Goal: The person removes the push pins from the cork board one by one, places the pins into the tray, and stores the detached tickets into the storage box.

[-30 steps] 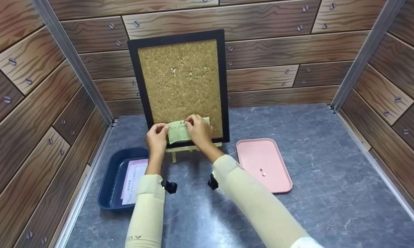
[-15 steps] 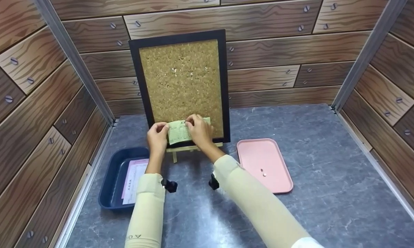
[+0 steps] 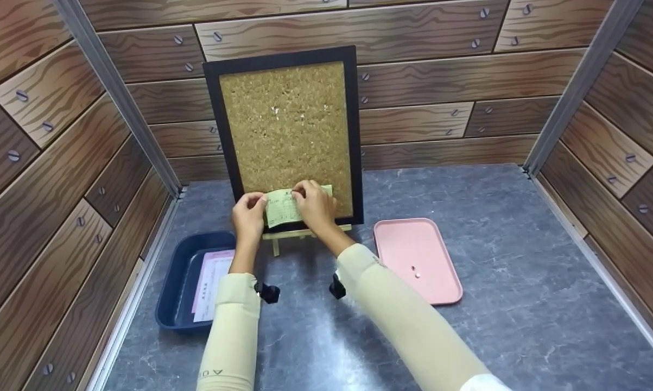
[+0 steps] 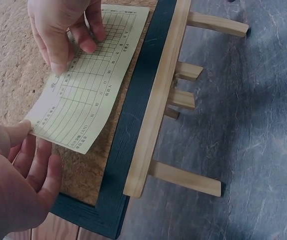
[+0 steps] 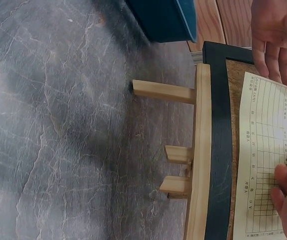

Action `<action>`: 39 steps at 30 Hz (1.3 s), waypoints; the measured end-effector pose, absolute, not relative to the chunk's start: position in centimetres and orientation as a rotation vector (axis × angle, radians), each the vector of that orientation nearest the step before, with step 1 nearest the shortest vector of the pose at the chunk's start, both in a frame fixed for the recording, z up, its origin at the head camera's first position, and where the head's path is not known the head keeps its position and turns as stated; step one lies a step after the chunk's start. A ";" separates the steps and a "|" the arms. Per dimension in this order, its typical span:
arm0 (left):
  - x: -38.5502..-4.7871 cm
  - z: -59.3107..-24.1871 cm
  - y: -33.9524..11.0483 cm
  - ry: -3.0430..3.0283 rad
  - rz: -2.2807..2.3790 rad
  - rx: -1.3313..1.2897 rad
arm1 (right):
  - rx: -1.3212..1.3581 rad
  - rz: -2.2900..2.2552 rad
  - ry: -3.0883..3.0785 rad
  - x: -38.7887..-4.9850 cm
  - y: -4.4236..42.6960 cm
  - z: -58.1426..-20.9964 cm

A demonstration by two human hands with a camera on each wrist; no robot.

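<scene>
A pale green printed form slip (image 3: 283, 209) lies against the lower part of a black-framed cork board (image 3: 288, 130). My left hand (image 3: 247, 218) pinches the slip's left edge between thumb and fingers; the left wrist view shows this plainly. My right hand (image 3: 316, 207) is at the slip's upper edge near its middle, fingers curled in front of the paper and thumb at the edge. Whether anything small sits between those right fingertips is hidden. In the right wrist view, the slip (image 5: 258, 150) bows slightly along its length.
A wooden easel (image 4: 151, 115) carries the board. At left, a dark blue bin (image 3: 169, 288) contains pink and white papers (image 3: 209, 285). A pink tray (image 3: 407, 239) on the right bears two tiny items (image 3: 417, 275), perhaps tacks. Wood-patterned walls (image 3: 413, 32) enclose the grey marbled table (image 3: 511, 282).
Both hands stay at the same places on the slip. Only a very slight shift of the whole view shows, and the slip's lower left corner lies a little flatter.
</scene>
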State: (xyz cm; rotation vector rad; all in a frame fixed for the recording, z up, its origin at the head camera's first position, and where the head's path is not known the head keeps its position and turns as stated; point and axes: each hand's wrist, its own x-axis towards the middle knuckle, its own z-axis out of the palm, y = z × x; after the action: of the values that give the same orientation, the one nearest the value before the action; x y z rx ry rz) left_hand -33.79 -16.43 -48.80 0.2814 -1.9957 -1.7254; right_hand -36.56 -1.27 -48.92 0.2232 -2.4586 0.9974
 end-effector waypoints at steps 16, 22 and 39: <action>-33.9 -48.7 -16.4 -2.013 -1.709 0.294 | 0.231 1.005 -2.466 -36.5 -1.0 -48.7; -33.6 -48.8 -16.4 -1.999 -1.733 0.273 | 0.284 0.973 -2.447 -36.2 -0.6 -49.1; -29.1 -48.7 -18.6 -1.869 -1.892 0.225 | 0.551 1.269 -2.146 -33.2 7.0 -48.4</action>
State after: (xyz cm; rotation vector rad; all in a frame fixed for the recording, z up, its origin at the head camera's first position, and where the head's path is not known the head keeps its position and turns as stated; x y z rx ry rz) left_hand -29.08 -18.62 -48.66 0.2249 -1.8692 -1.8920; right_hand -33.20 7.02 -48.36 0.5513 -2.1463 1.2686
